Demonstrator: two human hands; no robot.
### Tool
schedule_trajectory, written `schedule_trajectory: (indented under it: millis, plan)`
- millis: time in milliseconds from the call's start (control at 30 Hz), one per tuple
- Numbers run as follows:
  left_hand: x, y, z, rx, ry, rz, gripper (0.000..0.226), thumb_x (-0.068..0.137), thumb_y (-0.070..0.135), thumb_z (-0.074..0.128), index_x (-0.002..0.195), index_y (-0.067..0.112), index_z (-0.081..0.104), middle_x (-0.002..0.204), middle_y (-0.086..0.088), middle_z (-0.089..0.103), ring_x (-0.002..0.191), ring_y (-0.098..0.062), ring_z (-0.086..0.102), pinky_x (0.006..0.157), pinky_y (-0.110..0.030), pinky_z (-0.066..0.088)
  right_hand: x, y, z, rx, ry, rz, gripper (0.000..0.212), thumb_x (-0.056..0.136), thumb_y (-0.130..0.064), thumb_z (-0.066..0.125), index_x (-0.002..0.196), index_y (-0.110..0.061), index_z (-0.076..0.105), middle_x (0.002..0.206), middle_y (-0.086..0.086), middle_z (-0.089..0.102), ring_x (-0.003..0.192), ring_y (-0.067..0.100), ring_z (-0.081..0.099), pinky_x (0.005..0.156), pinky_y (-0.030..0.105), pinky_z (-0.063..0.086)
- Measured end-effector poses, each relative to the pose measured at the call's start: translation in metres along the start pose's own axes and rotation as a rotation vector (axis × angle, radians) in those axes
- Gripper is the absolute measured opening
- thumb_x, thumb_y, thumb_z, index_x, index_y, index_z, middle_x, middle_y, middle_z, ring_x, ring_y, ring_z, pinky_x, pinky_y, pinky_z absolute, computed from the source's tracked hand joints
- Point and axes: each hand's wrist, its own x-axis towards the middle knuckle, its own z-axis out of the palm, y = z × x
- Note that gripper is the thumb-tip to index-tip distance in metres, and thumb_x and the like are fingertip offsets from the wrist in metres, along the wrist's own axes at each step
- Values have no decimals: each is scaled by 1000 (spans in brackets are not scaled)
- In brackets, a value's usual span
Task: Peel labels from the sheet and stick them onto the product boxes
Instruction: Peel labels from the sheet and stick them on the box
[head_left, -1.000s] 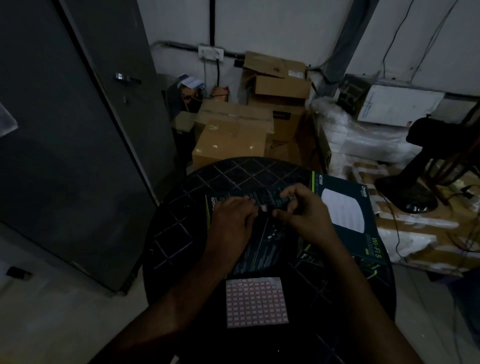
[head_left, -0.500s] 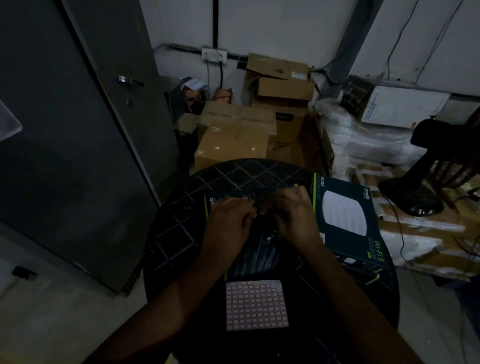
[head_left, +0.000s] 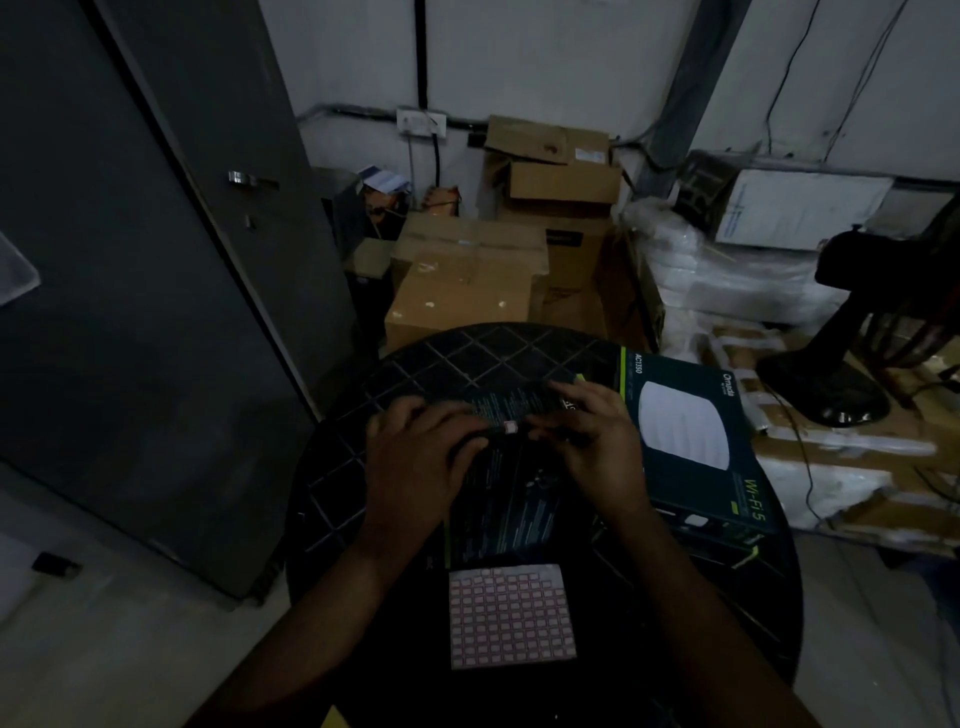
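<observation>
A small pink label (head_left: 511, 427) sits on the dark product box (head_left: 511, 499) lying flat mid-bench, right between the two sets of fingertips — the left hand (head_left: 423, 460) comes in from the left with its curled fingers closing toward the label, and the right hand (head_left: 592, 441) meets it from the right, fingers bent down onto the box top. In this dim light it cannot be told whether either hand pinches the label or only presses it; it looks like the sticking-down step. The label lies straight ahead of both hands, about equally near each, and the box's long axis runs away from the person. Nearer the person, just below the box's near edge, lies the label sheet (head_left: 511, 616), a grid of pink squares, touched by neither hand; the next peel means drawing a hand back toward the body. A second box (head_left: 691, 441) with a white disc printed on it lies beside the first on the right, on the round black bench (head_left: 337, 499).
</observation>
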Motion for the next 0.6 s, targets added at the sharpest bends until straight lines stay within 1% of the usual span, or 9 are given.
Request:
schedule_trajectory:
  millis: [67,100,133,200,233,300,400,500,600]
  plan:
    - [-5,-14,-5,-98,4,-119,21,84,46,70,105,43,72,130,17,59,123,-24,40,95,-45,37,-3,5,-4,7,24,-2,27,77,-21,83,102,-31,79,137,-6,60,126,23,48,104,22,38]
    - [-7,-19,-6,-150,5,-145,22,83,43,71,105,42,73,131,14,59,124,-26,40,97,-45,38,-5,9,-6,34,36,8,28,78,-20,82,104,-31,78,140,-4,58,127,23,48,105,22,37]
    - [-8,-23,-7,-199,8,-145,23,82,39,72,105,40,74,129,11,61,122,-26,41,98,-43,39,-7,12,-9,88,44,33,29,79,-18,81,104,-32,77,142,-2,57,129,21,50,105,26,41]
    - [-9,-26,-9,-256,20,-120,23,81,33,75,104,34,76,124,7,64,119,-26,46,100,-30,39,-8,17,-15,231,47,108,30,77,-14,83,98,-34,77,140,1,58,129,14,55,103,36,51]
    - [-10,-27,-9,-273,32,-116,22,80,30,76,103,31,77,121,6,66,118,-25,48,99,-24,38,-6,18,-18,295,43,138,29,75,-12,84,94,-32,77,138,4,61,128,12,57,102,40,53]
    - [-12,-30,-8,-357,60,-153,19,79,27,78,98,26,78,118,6,68,118,-20,52,98,-22,40,-4,22,-23,387,10,165,23,74,-6,83,90,-22,79,129,6,66,128,12,58,101,42,54]
    - [-16,-42,-5,-543,101,-228,15,77,23,77,91,21,78,115,6,70,117,-15,60,98,-26,46,-2,28,-29,369,-19,138,16,75,-2,82,90,-9,81,107,0,75,126,13,60,99,33,55]
    - [-16,-51,-8,-805,55,-349,13,74,5,78,86,11,77,114,2,72,118,-14,62,93,-20,49,0,30,-30,361,64,171,17,67,-8,87,83,-9,81,91,0,77,111,14,70,95,24,55]
    - [-15,-55,-13,-934,5,-435,17,74,-4,76,84,10,77,111,8,73,113,-10,65,92,-18,49,0,30,-28,431,92,249,20,60,-14,90,77,-15,79,86,-2,77,102,10,72,93,34,58]
